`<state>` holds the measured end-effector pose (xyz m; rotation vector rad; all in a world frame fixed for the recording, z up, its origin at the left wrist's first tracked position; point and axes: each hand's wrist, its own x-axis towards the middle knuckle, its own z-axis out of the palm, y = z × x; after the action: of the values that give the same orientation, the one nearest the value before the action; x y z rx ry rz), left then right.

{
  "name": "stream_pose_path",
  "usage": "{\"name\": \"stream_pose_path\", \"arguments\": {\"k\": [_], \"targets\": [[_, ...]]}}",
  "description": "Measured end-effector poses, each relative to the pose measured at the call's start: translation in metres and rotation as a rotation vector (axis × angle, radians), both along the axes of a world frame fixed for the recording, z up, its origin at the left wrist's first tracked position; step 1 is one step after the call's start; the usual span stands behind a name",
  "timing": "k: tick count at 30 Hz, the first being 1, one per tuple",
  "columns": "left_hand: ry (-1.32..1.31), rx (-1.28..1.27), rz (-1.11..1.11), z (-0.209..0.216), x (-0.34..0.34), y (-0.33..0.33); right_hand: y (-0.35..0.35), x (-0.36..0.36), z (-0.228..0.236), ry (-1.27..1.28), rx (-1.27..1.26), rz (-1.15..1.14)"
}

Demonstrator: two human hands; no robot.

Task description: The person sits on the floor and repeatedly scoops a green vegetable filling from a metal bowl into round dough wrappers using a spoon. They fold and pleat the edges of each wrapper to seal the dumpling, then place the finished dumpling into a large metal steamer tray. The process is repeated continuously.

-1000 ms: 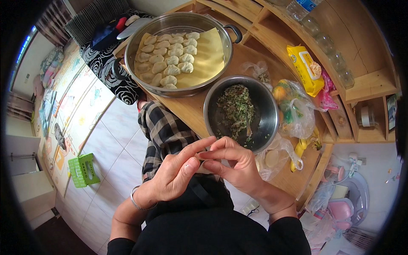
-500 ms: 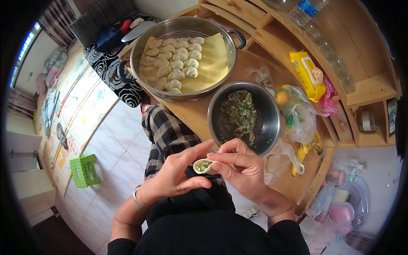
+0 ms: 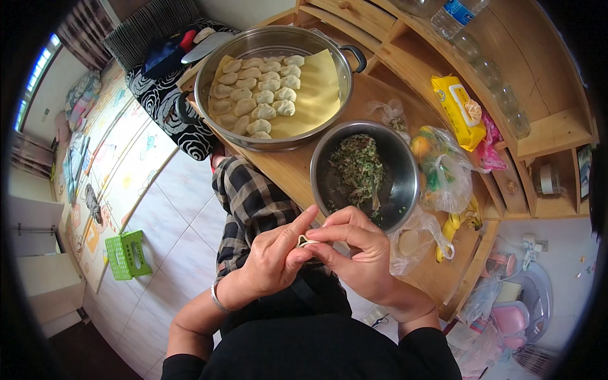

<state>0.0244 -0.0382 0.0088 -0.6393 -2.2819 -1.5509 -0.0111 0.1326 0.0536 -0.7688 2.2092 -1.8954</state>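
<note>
A small half-folded dumpling (image 3: 306,240) is between my hands, above my lap. My left hand (image 3: 271,258) has its thumb at the wrapper's open end, with the index finger stretched upward beside it. My right hand (image 3: 360,254) pinches the wrapper's edge between thumb and fingertips. Most of the dumpling is hidden by the fingers. Just beyond my right hand sits a steel bowl (image 3: 400,206) of chopped green filling (image 3: 358,168). Farther off at the left, a wide steel pot (image 3: 278,144) holds rows of finished dumplings (image 3: 263,111) on a yellowish liner (image 3: 322,95).
The wooden table (image 3: 278,168) carries a clear bag of fruit (image 3: 437,168), bananas (image 3: 449,234) and a plastic bag with round pale wrappers (image 3: 410,243). A yellow wipes pack (image 3: 457,114) leans by the shelves. A green stool (image 3: 126,255) stands on the tiled floor.
The wrapper's open end has been pressed narrower, and the filling no longer shows. My left thumb has moved up to the dumpling and closed in on it.
</note>
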Motion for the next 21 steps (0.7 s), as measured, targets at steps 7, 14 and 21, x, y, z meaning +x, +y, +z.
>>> {"name": "stream_pose_path", "arguments": {"k": [7, 14, 21], "targets": [[0.021, 0.045, 0.007, 0.001, 0.001, 0.001, 0.002, -0.003, 0.001, 0.082, 0.038, 0.057], [-0.103, 0.061, 0.020, -0.001, 0.005, -0.002, -0.002, -0.005, 0.003, 0.104, 0.094, 0.072], [-0.402, 0.525, -0.025, 0.015, 0.011, -0.003, 0.001, -0.001, -0.007, -0.011, -0.099, 0.082]]}}
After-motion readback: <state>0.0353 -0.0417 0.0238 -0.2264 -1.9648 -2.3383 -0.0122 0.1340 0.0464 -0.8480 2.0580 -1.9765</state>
